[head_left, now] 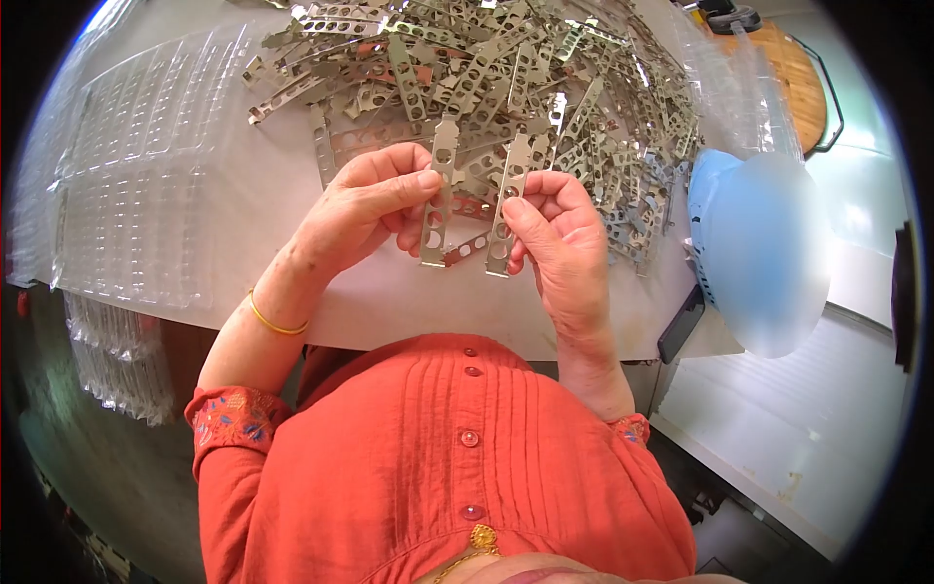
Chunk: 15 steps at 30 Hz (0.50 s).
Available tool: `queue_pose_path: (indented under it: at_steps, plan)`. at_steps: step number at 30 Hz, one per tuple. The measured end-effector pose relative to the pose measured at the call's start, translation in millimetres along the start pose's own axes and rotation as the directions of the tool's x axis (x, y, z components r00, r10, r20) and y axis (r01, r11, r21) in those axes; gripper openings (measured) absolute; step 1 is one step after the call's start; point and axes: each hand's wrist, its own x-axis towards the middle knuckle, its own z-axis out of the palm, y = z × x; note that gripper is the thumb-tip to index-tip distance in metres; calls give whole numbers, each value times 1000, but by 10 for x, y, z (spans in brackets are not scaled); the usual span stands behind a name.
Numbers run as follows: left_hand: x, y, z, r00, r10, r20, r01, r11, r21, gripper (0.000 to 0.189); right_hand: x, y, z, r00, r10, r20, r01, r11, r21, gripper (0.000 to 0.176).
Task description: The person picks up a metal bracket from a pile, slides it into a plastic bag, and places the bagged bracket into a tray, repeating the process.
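Between the thumb and fingers of my left hand [375,200] is a flat metal bracket [435,229] with a row of round holes, held nearly upright. My right hand [559,229] pinches a second metal bracket [503,234] of the same look, tilted slightly, its notched end up. The two brackets are side by side with a gap between them, in front of my chest. Just beyond my hands lies a large heap of loose metal brackets [477,68], jumbled across the back of the white table [389,316]. My fingers cover parts of both held pieces.
Clear plastic trays [136,185] are stacked at the left, with more hanging plastic trays [122,360] below the table edge. On the right are a blue container [715,214], partly blurred, a dark phone-like object [681,326] at the edge, and a round wooden stool [783,83].
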Motion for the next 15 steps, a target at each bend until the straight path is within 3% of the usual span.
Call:
queue_pose_path:
  at_steps: [15]
  plan:
    - [-13,10,54,992,-100,76,102,995,-18,24,-11,5,174,992,40,118,-41,999,0,25]
